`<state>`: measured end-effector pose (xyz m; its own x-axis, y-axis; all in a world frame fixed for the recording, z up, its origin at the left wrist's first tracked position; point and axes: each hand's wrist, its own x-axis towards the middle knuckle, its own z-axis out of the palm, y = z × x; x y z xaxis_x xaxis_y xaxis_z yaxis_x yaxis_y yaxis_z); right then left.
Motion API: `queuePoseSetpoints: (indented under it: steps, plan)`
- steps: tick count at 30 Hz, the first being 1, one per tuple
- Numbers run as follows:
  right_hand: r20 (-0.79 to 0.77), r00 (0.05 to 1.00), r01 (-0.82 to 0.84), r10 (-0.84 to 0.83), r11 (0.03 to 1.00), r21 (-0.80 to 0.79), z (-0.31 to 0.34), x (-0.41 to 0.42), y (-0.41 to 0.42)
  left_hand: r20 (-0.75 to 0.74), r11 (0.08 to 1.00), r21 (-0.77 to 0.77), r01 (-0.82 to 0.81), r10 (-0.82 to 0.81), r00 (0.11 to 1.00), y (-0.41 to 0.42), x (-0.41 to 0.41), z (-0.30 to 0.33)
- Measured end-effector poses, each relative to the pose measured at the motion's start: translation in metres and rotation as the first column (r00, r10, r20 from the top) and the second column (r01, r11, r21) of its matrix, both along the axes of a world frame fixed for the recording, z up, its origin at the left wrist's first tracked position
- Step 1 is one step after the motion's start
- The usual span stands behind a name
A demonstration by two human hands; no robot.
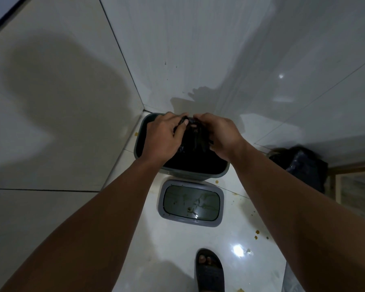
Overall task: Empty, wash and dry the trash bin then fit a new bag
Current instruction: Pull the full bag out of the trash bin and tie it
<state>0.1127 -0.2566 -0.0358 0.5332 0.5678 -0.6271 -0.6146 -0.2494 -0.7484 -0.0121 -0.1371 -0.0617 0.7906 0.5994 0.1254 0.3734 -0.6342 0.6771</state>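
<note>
A grey-green trash bin [200,176] stands on the floor in the corner of two tiled walls, with a black bag [195,142] inside it. My left hand [163,137] and my right hand [220,133] are both closed on the gathered top of the black bag, right above the bin's opening. The bag's neck is bunched between my fingertips. The bin's grey lid [191,203] lies flat on the floor just in front of the bin, its dark inner panel dirty with smears and specks.
White glossy floor with brown spots [256,234] to the right. A second black bag [303,165] sits at right beside a wooden frame [337,186]. My foot in a black sandal [209,270] is at the bottom. Walls close in left and behind.
</note>
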Motion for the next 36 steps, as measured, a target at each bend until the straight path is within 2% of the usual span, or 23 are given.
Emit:
queuePoseSetpoints:
  steps: [3,5,7,9,12,15,17,19,21,23,24,25,27,29,31,32,34,36]
  plan:
    - [-0.032,0.994,0.101,-0.103,0.992,-0.069,-0.002,0.003,0.003,0.026,0.998,-0.054,0.027,-0.026,0.999,-0.002,0.0,-0.005]
    - [0.042,0.988,0.153,-0.148,0.978,-0.141,-0.009,0.004,0.007,0.02,0.997,-0.069,0.037,-0.035,0.999,-0.006,-0.004,-0.012]
    - [0.119,0.98,0.18,-0.158,0.962,-0.207,-0.017,0.008,0.01,0.018,0.996,-0.089,-0.022,0.024,1.0,-0.011,-0.012,-0.021]
    - [0.195,0.967,0.214,-0.163,0.937,-0.278,-0.027,0.015,0.009,-0.073,0.986,-0.075,-0.149,0.143,0.987,-0.013,-0.023,-0.029]
    - [0.311,0.936,0.281,-0.166,0.883,-0.376,-0.044,0.032,-0.006,-0.315,0.965,0.079,-0.25,0.262,0.912,-0.01,-0.038,-0.039]
    - [0.406,0.892,0.373,-0.199,0.832,-0.411,-0.08,0.057,-0.031,-0.413,0.93,0.165,-0.329,0.369,0.833,-0.004,-0.05,-0.041]
    - [0.403,0.89,0.384,-0.211,0.824,-0.416,-0.074,0.056,-0.036,-0.447,0.914,0.155,-0.374,0.403,0.799,0.0,-0.056,-0.044]
    - [0.362,0.923,0.287,-0.129,0.857,-0.427,-0.051,0.045,-0.031,-0.437,0.911,0.055,-0.408,0.39,0.811,0.001,-0.059,-0.047]
    - [0.301,0.953,0.154,-0.025,0.898,-0.412,-0.039,0.039,-0.023,-0.365,0.889,-0.204,-0.411,0.32,0.874,0.002,-0.059,-0.045]
    - [0.242,0.969,0.051,0.049,0.919,-0.392,-0.033,0.033,-0.015,-0.268,0.747,-0.541,-0.387,0.283,0.921,-0.004,-0.056,-0.038]
    - [0.242,0.964,0.0,0.108,0.913,-0.408,-0.032,0.029,-0.011,-0.237,0.66,-0.656,-0.366,0.28,0.93,-0.008,-0.052,-0.034]
    - [0.248,0.953,-0.051,0.174,0.899,-0.435,-0.034,0.025,-0.008,-0.214,0.593,-0.728,-0.344,0.28,0.936,-0.012,-0.047,-0.03]
    - [0.276,0.914,-0.13,0.297,0.859,-0.495,-0.04,0.017,-0.004,-0.17,0.536,-0.786,-0.308,0.292,0.941,-0.017,-0.035,-0.024]
    - [0.358,0.798,-0.23,0.485,0.794,-0.563,-0.044,0.012,-0.003,-0.131,0.548,-0.787,-0.283,0.299,0.945,-0.018,-0.025,-0.024]
    - [0.41,0.581,-0.331,0.702,0.665,-0.67,-0.046,0.01,-0.005,-0.105,0.599,-0.75,-0.281,0.312,0.944,-0.015,-0.021,-0.029]
    - [0.398,0.521,-0.344,0.755,0.613,-0.712,-0.048,0.009,-0.007,-0.09,0.647,-0.706,-0.288,0.321,0.943,-0.013,-0.02,-0.034]
    - [0.37,0.484,-0.345,0.793,0.562,-0.752,-0.051,0.01,-0.009,-0.13,0.794,-0.532,-0.294,0.266,0.955,-0.009,-0.021,-0.04]
    - [0.376,0.465,-0.329,0.802,0.551,-0.767,-0.053,0.011,-0.01,-0.33,0.926,-0.307,-0.22,0.113,0.937,-0.005,-0.023,-0.041]
